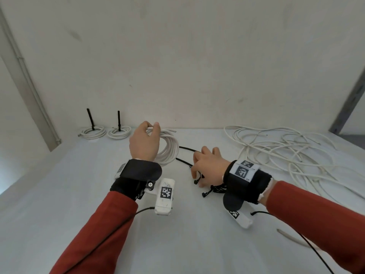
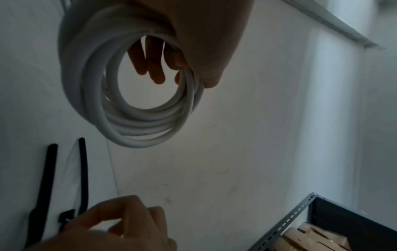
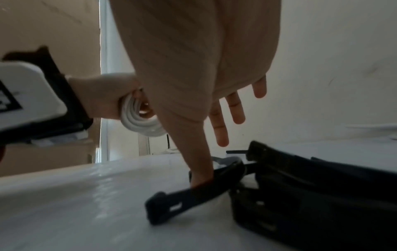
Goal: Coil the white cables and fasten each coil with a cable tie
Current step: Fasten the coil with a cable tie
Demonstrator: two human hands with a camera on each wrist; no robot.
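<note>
As the left hand [image 1: 143, 144] curled round the white coil [image 1: 169, 151], holding its loops upright, surely so they couldn't spring loose, the right hand [image 1: 209, 168], just right of that coil, pinched a cable tie [image 3: 167, 207] on the table [image 1: 79, 194], spare fingers splayed.

I am holding the coil [image 1: 169, 149] in my left grip [image 1: 144, 143] over the counter [image 1: 79, 194], left of centre. My right grip [image 1: 209, 169] is pinching a cable tie [image 3: 169, 203] just right of it, beside the remaining ties [image 1: 217, 188]. Two tied coils [image 1: 87, 133] are sitting side by side at the back left. The loose cables [image 1: 280, 153] are lying at the right.
</note>
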